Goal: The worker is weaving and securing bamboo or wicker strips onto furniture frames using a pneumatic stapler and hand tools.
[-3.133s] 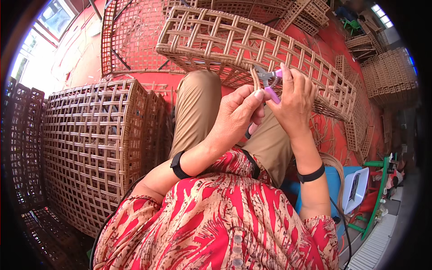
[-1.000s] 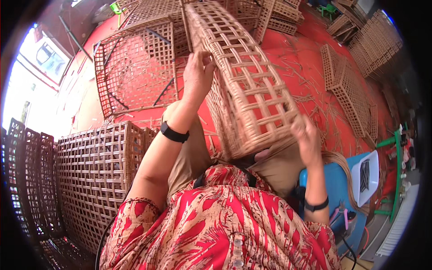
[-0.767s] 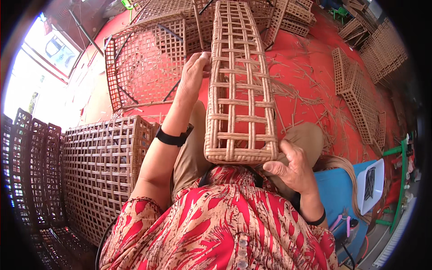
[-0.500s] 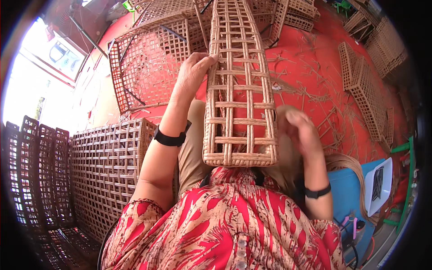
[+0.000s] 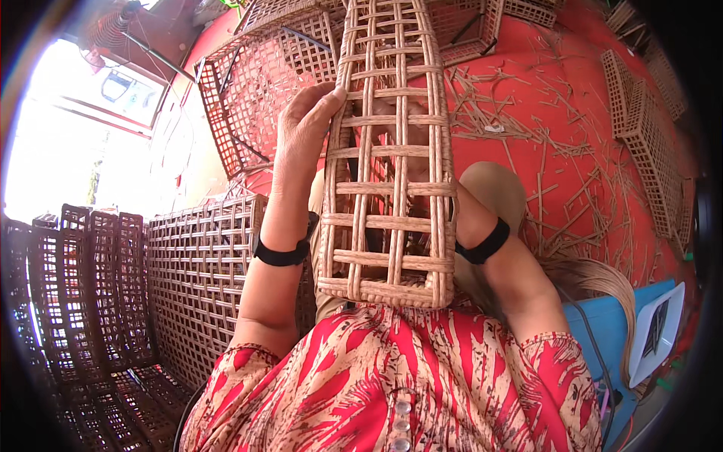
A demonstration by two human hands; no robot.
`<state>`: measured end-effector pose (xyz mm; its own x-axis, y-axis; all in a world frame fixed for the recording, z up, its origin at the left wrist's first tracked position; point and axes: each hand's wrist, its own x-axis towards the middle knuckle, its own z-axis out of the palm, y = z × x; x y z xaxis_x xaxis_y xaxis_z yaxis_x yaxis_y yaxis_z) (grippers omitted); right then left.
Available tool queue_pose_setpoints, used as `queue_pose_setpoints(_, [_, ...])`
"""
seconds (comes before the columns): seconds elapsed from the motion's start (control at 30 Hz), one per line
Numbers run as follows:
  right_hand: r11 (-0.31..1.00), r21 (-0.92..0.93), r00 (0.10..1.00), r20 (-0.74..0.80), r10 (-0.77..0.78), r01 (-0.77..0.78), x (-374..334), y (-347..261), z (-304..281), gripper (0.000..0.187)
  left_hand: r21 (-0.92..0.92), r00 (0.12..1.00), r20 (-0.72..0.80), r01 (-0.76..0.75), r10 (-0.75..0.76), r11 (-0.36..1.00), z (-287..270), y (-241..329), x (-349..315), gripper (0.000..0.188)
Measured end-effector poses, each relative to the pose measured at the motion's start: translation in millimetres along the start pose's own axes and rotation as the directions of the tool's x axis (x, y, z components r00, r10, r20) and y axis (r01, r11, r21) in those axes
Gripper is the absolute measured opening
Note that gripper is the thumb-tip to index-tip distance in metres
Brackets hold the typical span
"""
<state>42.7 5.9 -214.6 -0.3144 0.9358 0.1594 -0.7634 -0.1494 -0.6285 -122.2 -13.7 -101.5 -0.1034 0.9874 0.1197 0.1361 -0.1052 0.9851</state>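
In front of me a long, narrow wicker basket (image 5: 388, 221) stretches away, woven in an open brown lattice with a thick bottom edge near my body. My left hand (image 5: 305, 124) grips its left edge, thumb over the rim; the far fingers are tucked out of sight. My right hand (image 5: 414, 134) is behind the lattice on the inside of the basket, glimpsed through the gaps. Its fingers are mostly covered by the strands. Black bands circle both forearms.
Dark woven baskets (image 5: 203, 264) stand close at my left. More wicker frames (image 5: 282, 90) lie ahead, others (image 5: 651, 151) at the far right. Cut strips (image 5: 572, 203) litter the red floor. A white tray (image 5: 640, 361) and a strand bundle (image 5: 602, 282) sit by a blue surface (image 5: 595, 324).
My right hand has gone from the open air at the basket's right side to behind its lattice. The basket has shifted slightly left and nearer; my left hand keeps its hold.
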Motion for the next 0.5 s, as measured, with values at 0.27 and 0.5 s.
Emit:
queue_pose_setpoints(0.27, [0.987,-0.085,0.988,-0.060,-0.145,0.139,-5,7,6,0.029,-0.096,0.995,0.051,0.092,-0.088,0.991,2,12,-12,0.037])
queue_pose_setpoints(0.5, [0.971,-0.086,0.974,-0.021,-0.226,0.223,-9,12,19,0.025,-0.169,0.995,0.031,0.094,-0.090,0.981,6,11,-17,0.038])
